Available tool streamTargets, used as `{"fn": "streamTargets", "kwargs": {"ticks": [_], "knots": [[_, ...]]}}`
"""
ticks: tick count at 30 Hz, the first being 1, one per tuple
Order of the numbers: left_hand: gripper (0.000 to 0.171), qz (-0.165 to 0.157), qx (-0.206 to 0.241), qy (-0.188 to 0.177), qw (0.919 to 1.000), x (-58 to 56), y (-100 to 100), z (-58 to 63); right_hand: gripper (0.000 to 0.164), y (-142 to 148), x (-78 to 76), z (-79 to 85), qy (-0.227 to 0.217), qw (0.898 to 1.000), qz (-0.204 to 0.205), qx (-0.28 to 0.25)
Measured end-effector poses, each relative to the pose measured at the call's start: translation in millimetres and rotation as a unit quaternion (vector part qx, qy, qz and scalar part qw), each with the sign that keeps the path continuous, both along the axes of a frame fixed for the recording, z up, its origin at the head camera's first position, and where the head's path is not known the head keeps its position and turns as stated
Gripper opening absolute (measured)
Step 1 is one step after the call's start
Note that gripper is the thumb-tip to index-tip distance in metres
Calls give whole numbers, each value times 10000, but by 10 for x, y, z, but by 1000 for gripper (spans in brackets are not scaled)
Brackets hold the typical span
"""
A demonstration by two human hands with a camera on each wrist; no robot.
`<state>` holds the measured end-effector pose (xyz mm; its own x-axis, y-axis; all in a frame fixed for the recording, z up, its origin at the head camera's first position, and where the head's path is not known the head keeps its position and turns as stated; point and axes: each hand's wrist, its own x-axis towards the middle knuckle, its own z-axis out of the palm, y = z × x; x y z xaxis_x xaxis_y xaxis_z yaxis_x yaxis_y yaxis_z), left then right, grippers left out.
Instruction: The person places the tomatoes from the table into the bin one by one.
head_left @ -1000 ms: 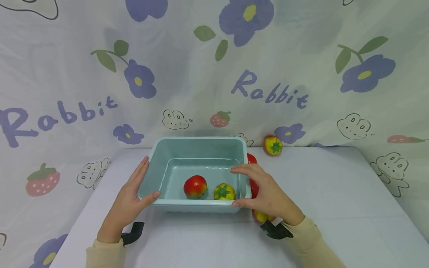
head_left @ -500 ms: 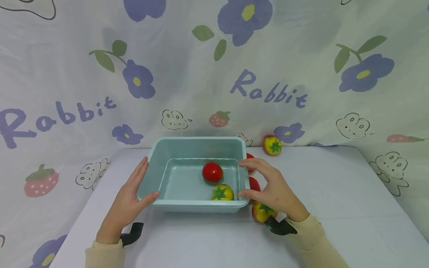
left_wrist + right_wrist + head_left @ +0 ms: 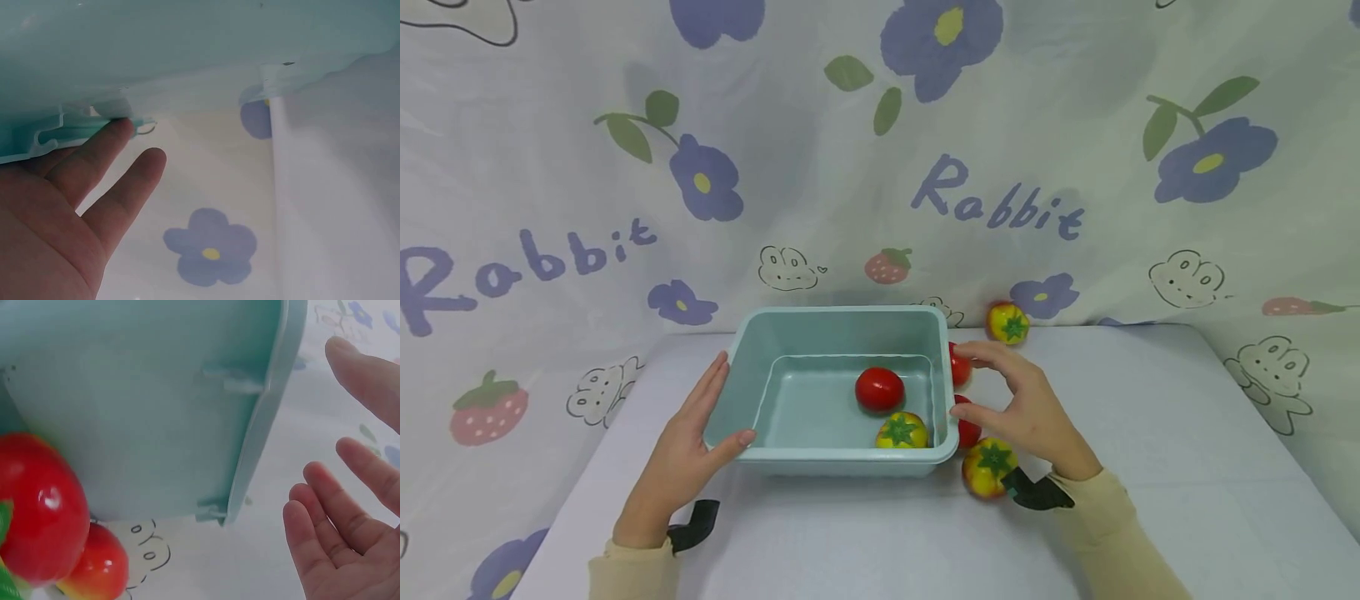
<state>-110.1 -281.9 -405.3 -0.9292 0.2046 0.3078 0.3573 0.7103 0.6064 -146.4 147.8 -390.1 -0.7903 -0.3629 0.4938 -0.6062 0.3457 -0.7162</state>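
A pale blue-green plastic basin [image 3: 835, 462] holds a red tomato-like fruit [image 3: 880, 390] and a yellow one with a green star-shaped top [image 3: 902, 431]. My left hand [image 3: 681, 450] rests at the basin's left end, thumb over the front corner of the rim and fingers straight along the outer side. In the left wrist view its fingers reach beneath the rim. Just past the right rim is my right hand [image 3: 1026, 408], fingers spread and nothing in them. Below and beside that hand are two red fruits [image 3: 968, 429], partly hidden by the basin, and a yellow-red fruit [image 3: 988, 468].
Another yellow-red fruit [image 3: 1007, 322] sits at the back of the table, against the patterned cloth backdrop [image 3: 850, 183]. A white cloth covers the table [image 3: 1150, 467]. A black strap [image 3: 1037, 490] is on the right wrist.
My right hand has drawn back from over the basin to outside its right rim. The red fruit inside has rolled right and back, beside the yellow one. My left hand stays put.
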Motion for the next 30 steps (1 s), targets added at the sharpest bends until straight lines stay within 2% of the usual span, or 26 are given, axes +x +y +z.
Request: {"fn": "streamTargets", "kwargs": {"ticks": [10, 15, 19, 24, 30], "knots": [[92, -6, 21, -7, 10000, 10, -3, 3, 58, 111, -148, -178, -553, 9982, -27, -220], [91, -7, 18, 14, 10000, 7, 3, 14, 58, 149, -188, -263, -898, 9959, -55, -7], [92, -1, 27, 5, 10000, 7, -2, 5, 59, 158, -211, -316, -1190, 9926, 142, 170], [92, 1, 33, -11, 10000, 4, -1, -6, 63, 150, -214, -356, -1642, 9844, 360, 525], [93, 20, 18, -30, 10000, 3, 1, -4, 67, 132, -226, -403, -1878, 9759, 399, 1034]]}}
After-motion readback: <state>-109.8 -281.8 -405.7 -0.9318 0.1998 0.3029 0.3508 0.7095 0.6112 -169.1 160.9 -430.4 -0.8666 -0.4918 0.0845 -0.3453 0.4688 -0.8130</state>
